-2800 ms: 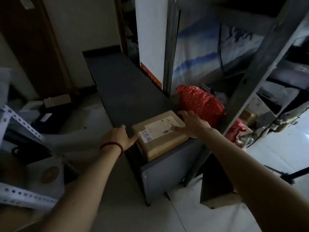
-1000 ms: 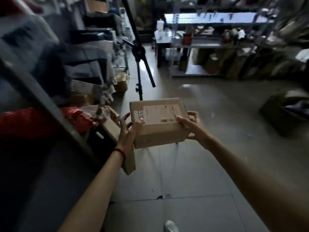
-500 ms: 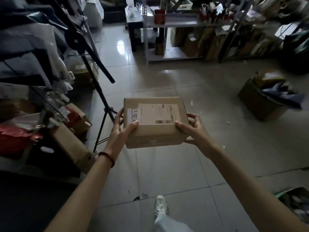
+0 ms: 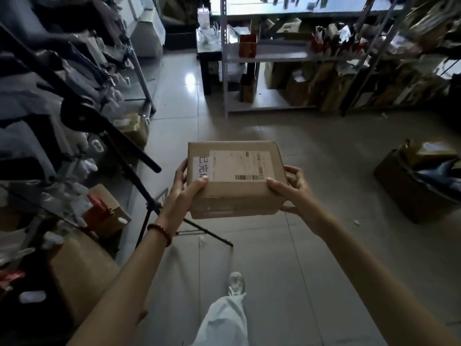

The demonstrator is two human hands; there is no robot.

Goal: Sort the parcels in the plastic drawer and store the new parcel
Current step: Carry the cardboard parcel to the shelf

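Cardboard parcel (image 4: 234, 178) is carried level in mid-air above the tiled floor (image 4: 311, 258), shipping label (image 4: 239, 165) facing up. Left hand (image 4: 183, 193) grasps its left end, thumb on top near the label. Right hand (image 4: 293, 189) grasps the right end, thumb on the top edge. A tripod (image 4: 139, 176) stands just left; an open carton (image 4: 421, 181) sits on the floor at right.

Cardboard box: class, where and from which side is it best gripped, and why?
Grip the cardboard box by its short ends, from both sides, thumbs on top, as the left hand and right hand do: it is wide, flat-sided and level.
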